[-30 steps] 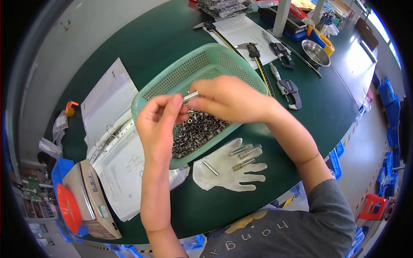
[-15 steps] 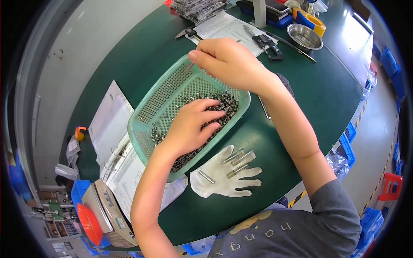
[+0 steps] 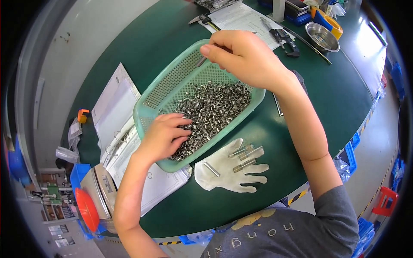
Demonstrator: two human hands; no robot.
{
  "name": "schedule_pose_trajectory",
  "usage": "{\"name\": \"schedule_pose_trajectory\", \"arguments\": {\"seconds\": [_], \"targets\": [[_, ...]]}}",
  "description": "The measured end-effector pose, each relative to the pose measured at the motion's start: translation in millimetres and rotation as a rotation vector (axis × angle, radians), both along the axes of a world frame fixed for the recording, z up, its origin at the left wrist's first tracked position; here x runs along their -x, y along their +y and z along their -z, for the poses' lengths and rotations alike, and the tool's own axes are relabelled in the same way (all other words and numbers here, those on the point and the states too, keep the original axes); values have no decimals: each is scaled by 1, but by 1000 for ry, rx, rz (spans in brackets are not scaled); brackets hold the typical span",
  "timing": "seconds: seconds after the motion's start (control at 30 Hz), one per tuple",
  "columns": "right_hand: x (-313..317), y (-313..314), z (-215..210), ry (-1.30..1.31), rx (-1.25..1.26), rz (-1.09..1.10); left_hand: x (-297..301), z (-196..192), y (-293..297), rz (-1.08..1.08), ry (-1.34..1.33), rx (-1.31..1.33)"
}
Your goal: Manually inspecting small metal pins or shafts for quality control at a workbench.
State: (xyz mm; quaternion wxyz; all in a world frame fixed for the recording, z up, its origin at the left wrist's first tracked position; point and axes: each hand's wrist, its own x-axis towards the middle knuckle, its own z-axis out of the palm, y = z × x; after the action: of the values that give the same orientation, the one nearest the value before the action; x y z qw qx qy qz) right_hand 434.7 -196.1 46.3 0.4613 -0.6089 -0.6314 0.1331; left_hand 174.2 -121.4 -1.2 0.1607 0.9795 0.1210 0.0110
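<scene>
Grip check, as I read it: right hand [image 3: 247, 56] pinches a thin metal pin [image 3: 202, 60] above the green basket [image 3: 170, 86]; left hand [image 3: 165, 135] curls into the steel sleeves [image 3: 213, 107]. Risks: basket tips on the tabletop [image 3: 142, 38]; sleeves spill; pin slips.

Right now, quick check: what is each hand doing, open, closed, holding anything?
Left hand: fingers curled into the small metal sleeves in the green basket.
Right hand: pinching a thin metal rod.
</scene>
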Motion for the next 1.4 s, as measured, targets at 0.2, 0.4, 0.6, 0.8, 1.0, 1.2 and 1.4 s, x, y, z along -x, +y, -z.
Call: {"name": "schedule_pose_trajectory", "arguments": {"seconds": [0.2, 0.4, 0.6, 0.8, 1.0, 1.2, 1.4], "targets": [[1, 3, 5, -5, -59, -43, 24, -19, 5, -131, 28, -218], [12, -4, -4, -17, 23, -43, -13, -12, -5, -183, -134, -223], [16, -7, -6, -51, -6, -62, -39, 5, -14, -214, -79, -235], [16, -8, -5, -59, -35, -65, -47, 18, -17, -320, -47, -135], [21, -9, -5, -103, -14, -89, -53, 10, -12, -418, -7, 123], [29, -7, -3, -150, -46, -102, -33, 10, -2, -576, -134, 315], [41, -4, 10, -146, -32, -224, -18, -8, -15, -821, -497, 801]]}}
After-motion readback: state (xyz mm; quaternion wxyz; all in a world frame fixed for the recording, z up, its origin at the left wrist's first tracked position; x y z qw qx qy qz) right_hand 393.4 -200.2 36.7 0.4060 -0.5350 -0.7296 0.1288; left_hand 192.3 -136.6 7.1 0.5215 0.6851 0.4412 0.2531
